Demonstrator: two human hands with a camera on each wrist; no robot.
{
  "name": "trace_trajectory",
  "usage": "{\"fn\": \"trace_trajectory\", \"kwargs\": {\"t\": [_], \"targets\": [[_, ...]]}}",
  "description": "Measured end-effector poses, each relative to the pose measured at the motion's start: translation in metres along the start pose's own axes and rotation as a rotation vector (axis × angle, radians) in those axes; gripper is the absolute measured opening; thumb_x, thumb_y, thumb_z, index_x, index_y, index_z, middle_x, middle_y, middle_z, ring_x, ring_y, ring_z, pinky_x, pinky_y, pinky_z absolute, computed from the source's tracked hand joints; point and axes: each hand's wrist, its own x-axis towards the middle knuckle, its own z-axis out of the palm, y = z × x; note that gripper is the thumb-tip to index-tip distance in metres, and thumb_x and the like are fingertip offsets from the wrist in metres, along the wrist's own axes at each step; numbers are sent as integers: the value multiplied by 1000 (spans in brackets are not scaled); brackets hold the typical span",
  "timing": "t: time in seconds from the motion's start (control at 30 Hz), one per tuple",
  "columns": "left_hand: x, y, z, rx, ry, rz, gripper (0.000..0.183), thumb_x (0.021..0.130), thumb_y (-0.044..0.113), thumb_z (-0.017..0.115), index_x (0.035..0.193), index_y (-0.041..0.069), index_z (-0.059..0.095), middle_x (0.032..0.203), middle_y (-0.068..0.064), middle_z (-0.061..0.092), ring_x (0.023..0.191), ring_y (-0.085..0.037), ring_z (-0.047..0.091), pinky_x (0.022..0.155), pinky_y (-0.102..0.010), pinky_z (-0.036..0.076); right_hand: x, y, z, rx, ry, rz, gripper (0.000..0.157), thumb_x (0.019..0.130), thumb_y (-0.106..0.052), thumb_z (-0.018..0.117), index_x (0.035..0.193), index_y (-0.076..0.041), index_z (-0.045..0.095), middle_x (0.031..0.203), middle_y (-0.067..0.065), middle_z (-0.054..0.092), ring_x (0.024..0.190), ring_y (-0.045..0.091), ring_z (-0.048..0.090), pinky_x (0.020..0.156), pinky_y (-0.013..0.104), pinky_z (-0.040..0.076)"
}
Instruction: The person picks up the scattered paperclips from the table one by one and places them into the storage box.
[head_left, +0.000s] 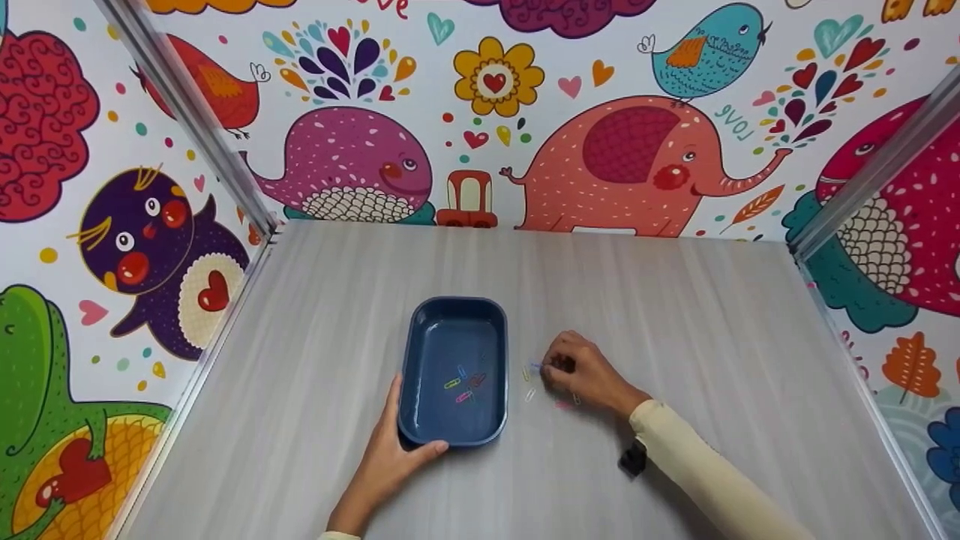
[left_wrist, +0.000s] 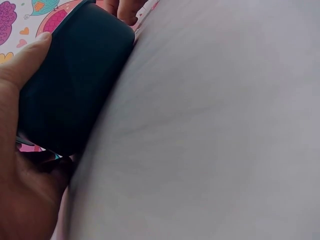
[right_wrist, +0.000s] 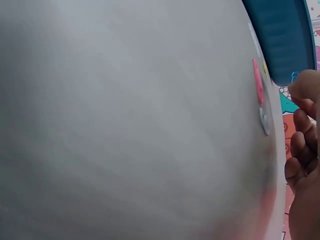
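A deep blue rectangular tray (head_left: pixel 456 309) sits on the table with several coloured paper clips (head_left: pixel 463 385) inside, towards its near end. My left hand (head_left: pixel 390 457) grips its near left corner, thumb at the near rim and fingers along the left wall. In the left wrist view the thumb (left_wrist: pixel 31 57) presses against the tray's outer wall (left_wrist: pixel 75 75). To the right of the tray, my right hand (head_left: pixel 589 375) pinches a blue paper clip (right_wrist: pixel 294 76) between thumb and forefinger, over the table. The other fingers are curled in.
Around the right hand lie several loose clips: a yellow clip (head_left: pixel 526 374), a white clip (head_left: pixel 530 394) and a pink clip (head_left: pixel 562 405) among them. A small black object (head_left: pixel 632 459) shows beside the right sleeve. Printed wall panels (head_left: pixel 480 150) border the grey table (head_left: pixel 337 300).
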Motion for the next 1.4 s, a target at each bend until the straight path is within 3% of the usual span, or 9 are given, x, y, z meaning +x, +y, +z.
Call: {"fn": "trace_trajectory", "kwargs": {"t": [0.07,0.27,0.4,0.67,0.8,0.93,1.2,1.4], "targets": [[1,0,0,-1,-1,-1,130,85,33,99,178,14,10,182,-22,17,167,-45,19,131,-68,16,1,-2,0,22,25,-15,3,97,-3,80,97,-6,77,101,-1,67,96,17,61,83,23,54],[3,-1,1,-14,-2,20,130,85,31,98,178,11,9,182,-23,18,166,-45,20,131,-67,17,6,-8,0,55,120,-177,19,89,13,82,93,-6,77,98,9,70,91,29,66,84,25,58],[3,-2,1,-24,1,20,130,85,30,99,178,10,10,181,-22,19,166,-44,21,131,-67,17,9,-16,-1,77,132,-222,24,86,16,82,93,-6,76,96,10,71,87,32,66,81,25,58],[2,-2,0,-8,-5,16,130,85,30,99,178,12,10,182,-23,18,166,-45,20,130,-68,17,16,-29,-4,43,68,-187,20,91,10,80,97,-9,77,100,3,71,94,23,65,82,33,58],[1,-2,0,-15,-5,18,130,85,29,99,178,11,10,181,-23,18,166,-45,21,131,-67,18,19,-35,-6,41,19,-150,12,96,4,78,100,-8,78,103,4,70,98,20,65,88,38,60],[1,-2,0,-24,-1,22,130,85,28,99,178,11,10,181,-23,19,166,-44,21,131,-67,18,24,-41,-7,36,-13,-164,10,98,3,77,101,-7,79,103,5,70,99,21,64,90,45,62],[1,0,0,-10,3,20,130,85,30,99,177,9,10,181,-24,21,165,-45,23,130,-67,19,36,-47,-3,-36,-33,-281,5,99,0,78,98,-5,78,100,1,69,97,18,64,86,36,61],[1,1,1,1,2,18,130,85,32,98,177,9,10,181,-25,19,166,-46,21,131,-67,18,44,-49,1,-53,-54,-296,3,101,-3,78,98,-4,77,101,2,70,97,18,63,84,36,60]]}}
